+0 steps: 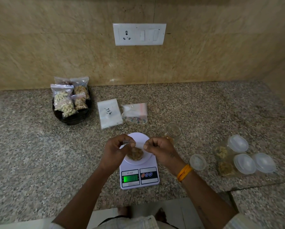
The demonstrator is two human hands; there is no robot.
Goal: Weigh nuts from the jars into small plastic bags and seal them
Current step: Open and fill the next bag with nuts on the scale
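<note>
Pinching the top edge of a small plastic bag (136,152) of nuts between us, we are holding it over the round white pan of the digital scale (139,172), and we cannot tell whether its base is resting on the pan. Our left hand (117,150) is closing thumb and fingers on the bag's left corner, while our right hand (160,150), with an orange thread band (184,172) on its wrist, is gripping the right corner, both hands curled nearly shut around the strip. Below our hands the scale's green display is glowing, its digits too blurred to read. Just beyond our right hand an open glass jar (172,133) of nuts is standing upright on the granite counter (39,154). Further to the right of that hand, more clear jars (224,161) of nuts are sitting among several loose plastic lids (244,163). Ahead of our left hand, a flat pack of empty bags (109,113) marked in pen is lying beside an opened packet (135,113). Far off to the left of it, filled bags (67,98) of cashews and other nuts are leaning in a dark bowl (72,119) near the tiled wall, where a white switch plate (139,34) is mounted.
</note>
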